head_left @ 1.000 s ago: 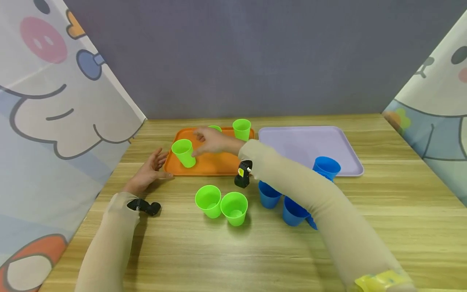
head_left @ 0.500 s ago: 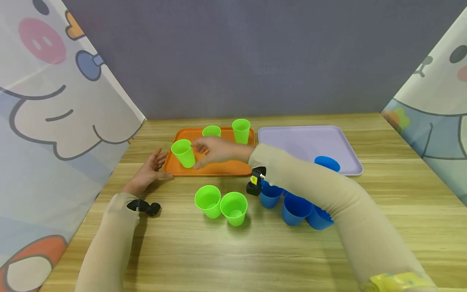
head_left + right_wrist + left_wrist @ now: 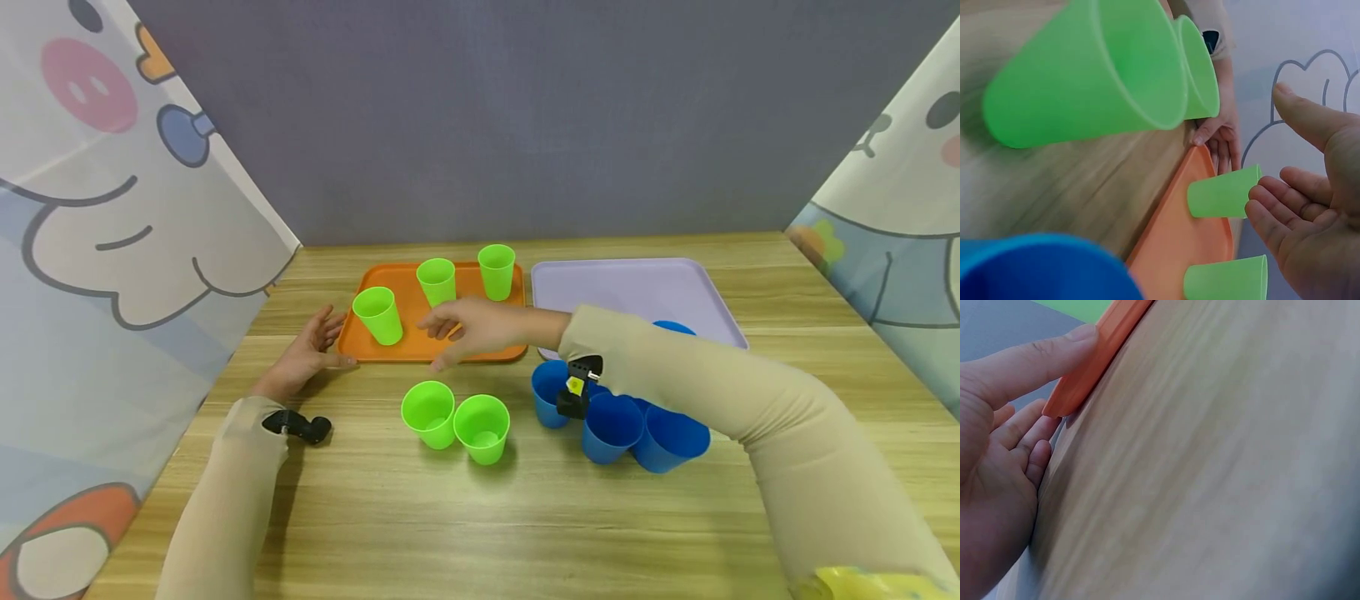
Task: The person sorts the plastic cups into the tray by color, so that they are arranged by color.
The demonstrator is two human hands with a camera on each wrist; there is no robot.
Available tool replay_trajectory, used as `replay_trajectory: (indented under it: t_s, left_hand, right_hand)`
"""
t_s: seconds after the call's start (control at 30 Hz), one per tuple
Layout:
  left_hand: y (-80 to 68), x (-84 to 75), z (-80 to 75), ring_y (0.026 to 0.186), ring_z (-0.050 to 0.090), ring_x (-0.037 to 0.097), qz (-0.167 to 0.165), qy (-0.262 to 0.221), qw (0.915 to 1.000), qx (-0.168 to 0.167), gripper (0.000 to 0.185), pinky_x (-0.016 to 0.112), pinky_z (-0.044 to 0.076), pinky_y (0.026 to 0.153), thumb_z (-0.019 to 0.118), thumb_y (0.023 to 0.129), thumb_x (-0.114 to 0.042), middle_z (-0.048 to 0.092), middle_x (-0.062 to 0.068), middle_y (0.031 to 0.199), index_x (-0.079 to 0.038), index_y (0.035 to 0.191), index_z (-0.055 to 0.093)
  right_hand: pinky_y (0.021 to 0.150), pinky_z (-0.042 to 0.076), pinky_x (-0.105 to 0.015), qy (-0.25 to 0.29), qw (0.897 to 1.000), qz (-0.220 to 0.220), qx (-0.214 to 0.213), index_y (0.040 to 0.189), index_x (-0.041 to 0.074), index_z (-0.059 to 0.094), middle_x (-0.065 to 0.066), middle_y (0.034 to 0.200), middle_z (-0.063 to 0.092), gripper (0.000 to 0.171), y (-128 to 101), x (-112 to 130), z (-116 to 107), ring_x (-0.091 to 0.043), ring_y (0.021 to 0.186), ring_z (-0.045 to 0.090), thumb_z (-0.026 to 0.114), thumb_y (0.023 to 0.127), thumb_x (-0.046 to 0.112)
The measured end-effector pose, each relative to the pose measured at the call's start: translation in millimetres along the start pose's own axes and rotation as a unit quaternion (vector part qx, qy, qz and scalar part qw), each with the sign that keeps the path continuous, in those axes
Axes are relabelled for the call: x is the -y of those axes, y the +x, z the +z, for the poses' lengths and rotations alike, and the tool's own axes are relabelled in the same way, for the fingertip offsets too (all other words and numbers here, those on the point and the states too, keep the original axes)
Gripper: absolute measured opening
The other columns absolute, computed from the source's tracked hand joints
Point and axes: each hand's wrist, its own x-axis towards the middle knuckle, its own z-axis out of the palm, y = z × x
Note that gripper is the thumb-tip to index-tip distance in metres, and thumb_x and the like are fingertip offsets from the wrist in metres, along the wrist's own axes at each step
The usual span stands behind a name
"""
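Note:
On the orange tray point(image 3: 420, 352) three green cups stand upright: one at the left point(image 3: 378, 317), one at the back middle point(image 3: 437, 281), one at the back right point(image 3: 497, 272). My left hand point(image 3: 303, 354) rests at the tray's left front corner, its thumb touching the rim in the left wrist view. Over the tray's front right part hovers my right hand point(image 3: 480, 327), fingers loosely bent and holding nothing. Just in front of it, two more green cups stand side by side on the table, a left one point(image 3: 429, 414) and a right one point(image 3: 482, 428).
Several blue cups point(image 3: 612, 427) stand together under the right forearm, which partly hides them. Behind them lies a lilac tray point(image 3: 622, 279). A grey partition point(image 3: 540, 125) closes off the back of the wooden table point(image 3: 420, 533), with cartoon-printed curtains point(image 3: 150, 250) at the sides.
My right hand has drawn back from the left green cup toward the right and nearer the front. The back middle green cup is uncovered. The left hand stays in place.

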Motion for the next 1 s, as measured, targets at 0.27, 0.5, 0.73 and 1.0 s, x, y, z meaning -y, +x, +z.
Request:
replay_trajectory:
  t_s: [0.27,0.5,0.73,1.0]
  left_hand:
    - [3.2,3.1,-0.1,0.147,0.014,0.043,-0.002,0.005,1.0000,-0.004,0.115,0.057,0.012,0.118,0.074,0.082,0.009,0.011,0.022,0.163,-0.005,0.158,-0.011]
    - [3.6,2.4,0.6,0.148,0.013,0.042,-0.002,0.001,1.0000,0.001,0.116,0.057,0.011,0.118,0.075,0.082,0.009,0.010,0.021,0.164,-0.006,0.158,-0.012]
    - [3.1,0.8,-0.2,0.147,0.013,0.043,0.000,0.001,1.0000,-0.001,0.114,0.057,0.012,0.118,0.073,0.082,0.010,0.010,0.022,0.163,-0.005,0.157,-0.012]
    - [0.3,-2.8,0.4,0.147,0.012,0.043,-0.003,-0.006,1.0000,0.001,0.114,0.057,0.011,0.118,0.072,0.082,0.011,0.009,0.022,0.163,-0.005,0.157,-0.013]
  right_hand:
    - [0.104,0.045,-0.032,0.026,1.000,-0.011,0.014,0.140,-0.005,0.050,-0.015,0.131,0.059,0.062,-25,-12,7,-0.028,0.122,0.055,0.077,0.088,0.015]
    - [0.107,0.043,-0.034,0.072,0.996,-0.016,0.058,0.137,-0.006,0.051,-0.013,0.132,0.058,0.066,-46,-18,15,-0.029,0.123,0.054,0.082,0.083,0.015]
    - [0.105,0.044,-0.034,0.087,0.992,-0.028,0.087,0.134,-0.007,0.051,-0.014,0.130,0.057,0.073,-56,-20,17,-0.028,0.120,0.053,0.088,0.073,0.007]
    - [0.102,0.046,-0.031,0.090,0.990,-0.039,0.106,0.127,0.001,0.057,-0.004,0.121,0.061,0.071,-55,-21,25,-0.016,0.112,0.055,0.092,0.066,0.004]
